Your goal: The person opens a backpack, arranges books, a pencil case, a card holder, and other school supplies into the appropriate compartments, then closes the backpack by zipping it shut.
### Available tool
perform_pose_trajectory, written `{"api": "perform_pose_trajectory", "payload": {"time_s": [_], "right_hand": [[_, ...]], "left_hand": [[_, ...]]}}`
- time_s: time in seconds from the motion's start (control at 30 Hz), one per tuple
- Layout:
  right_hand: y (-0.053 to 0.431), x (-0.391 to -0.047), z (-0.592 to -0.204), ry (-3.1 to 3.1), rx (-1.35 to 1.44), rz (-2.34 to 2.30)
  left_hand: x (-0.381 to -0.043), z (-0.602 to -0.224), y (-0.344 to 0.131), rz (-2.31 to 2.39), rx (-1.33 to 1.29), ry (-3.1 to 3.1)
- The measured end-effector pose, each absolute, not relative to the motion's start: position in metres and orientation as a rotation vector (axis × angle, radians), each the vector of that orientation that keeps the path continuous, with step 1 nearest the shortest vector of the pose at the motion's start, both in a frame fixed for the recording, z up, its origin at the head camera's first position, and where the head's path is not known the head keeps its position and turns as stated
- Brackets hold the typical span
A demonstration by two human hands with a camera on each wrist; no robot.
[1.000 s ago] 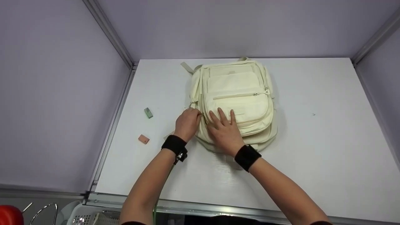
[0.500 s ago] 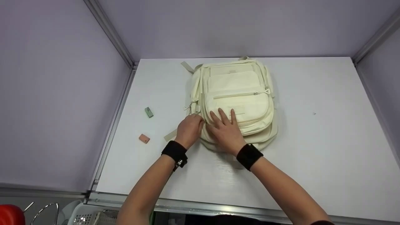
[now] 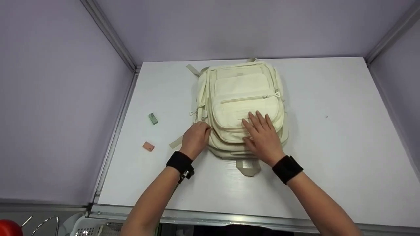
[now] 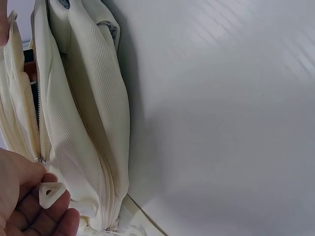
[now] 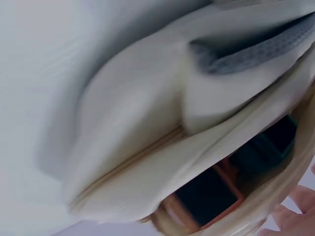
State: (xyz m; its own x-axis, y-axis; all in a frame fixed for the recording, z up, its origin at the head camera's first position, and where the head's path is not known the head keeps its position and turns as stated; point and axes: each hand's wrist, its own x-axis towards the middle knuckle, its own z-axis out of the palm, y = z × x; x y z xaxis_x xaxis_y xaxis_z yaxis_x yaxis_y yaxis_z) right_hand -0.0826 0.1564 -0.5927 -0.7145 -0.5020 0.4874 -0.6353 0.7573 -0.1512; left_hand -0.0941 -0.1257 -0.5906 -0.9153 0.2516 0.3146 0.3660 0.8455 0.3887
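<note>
A cream backpack [image 3: 242, 83] lies front side up on the white table. At its left side my left hand [image 3: 196, 139] pinches a zipper slider, whose pale triangular pull [image 4: 51, 194] hangs by the fingers in the left wrist view. Above that slider the zipper gapes. My right hand [image 3: 265, 141] rests with spread, straight fingers on the lower right of the front pocket. Through the gaping compartment, the right wrist view shows a dark thing with an orange edge [image 5: 211, 196] and a dark teal one [image 5: 263, 152]; their kind is unclear.
Left of the backpack lie a small green block [image 3: 153, 118] and a small salmon-pink block [image 3: 148, 146]. A loose strap [image 3: 248, 167] reaches toward the front edge. Below the table's left front corner are a white basket [image 3: 86, 226] and a red object [image 3: 10, 227].
My left hand has slid down the backpack's left side toward me, along the zipper. My right hand has shifted right across the front pocket, uncovering the lower strap.
</note>
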Motion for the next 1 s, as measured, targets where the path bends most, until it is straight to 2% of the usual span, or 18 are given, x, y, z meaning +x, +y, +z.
{"api": "perform_pose_trajectory", "payload": {"time_s": [0.37,1.0], "right_hand": [[0.160,-0.084,-0.603,-2.598,0.804,0.407],[0.160,-0.086,-0.603,-2.578,0.788,0.421]], "left_hand": [[-0.088,-0.586,-0.127,-0.655,-0.425,-2.859],[-0.055,-0.589,-0.100,-0.527,-0.614,-2.824]]}}
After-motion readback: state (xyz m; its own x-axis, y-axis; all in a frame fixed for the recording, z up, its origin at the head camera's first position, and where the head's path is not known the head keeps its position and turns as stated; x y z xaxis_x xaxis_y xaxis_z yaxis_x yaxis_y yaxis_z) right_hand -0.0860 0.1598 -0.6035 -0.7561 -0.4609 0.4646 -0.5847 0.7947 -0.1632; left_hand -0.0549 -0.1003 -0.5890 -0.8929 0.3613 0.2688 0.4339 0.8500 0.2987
